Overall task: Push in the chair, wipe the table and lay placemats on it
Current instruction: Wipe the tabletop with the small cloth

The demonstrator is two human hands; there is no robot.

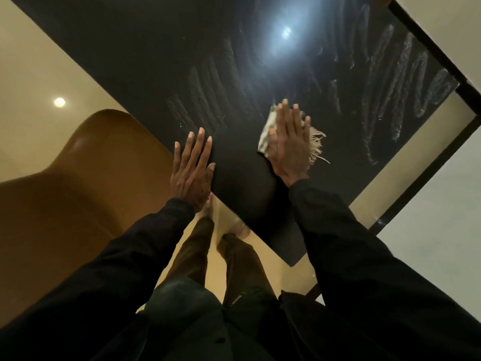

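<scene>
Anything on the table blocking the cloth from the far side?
Nothing visible does. The right hand presses the fringed cloth flat on the black table; ahead lie only wipe streaks and a light's reflection. The left hand rests off to the side.

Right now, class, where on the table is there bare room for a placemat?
Bare: the far part of the black table, toward the lamp glare, and the streaked stretch between the fringed cloth and the table edge. Crowded: the near corner, where the left hand rests flat and the right hand presses the cloth.
</scene>
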